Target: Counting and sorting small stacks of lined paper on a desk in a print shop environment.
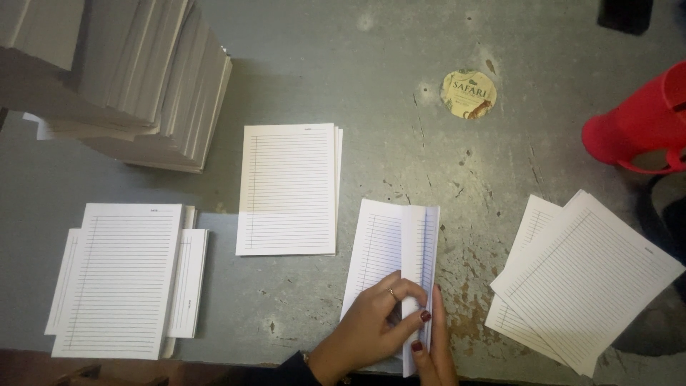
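A bundle of white lined sheets (389, 246) lies on the grey table (400, 121), its right part folded over along a vertical crease. My left hand (368, 325) presses down on the lower part of the bundle, a ring on one finger. My right hand (432, 343) pinches the folded edge at the bottom right, fingers and thumb closed on the paper.
A neat pile of lined sheets (287, 189) lies in the middle, another looser pile (125, 279) at the left, fanned sheets (582, 275) at the right. Tall grey paper stacks (143, 78) stand at the back left. A round sticker (468, 93) and a red plastic object (639, 125) sit at the right.
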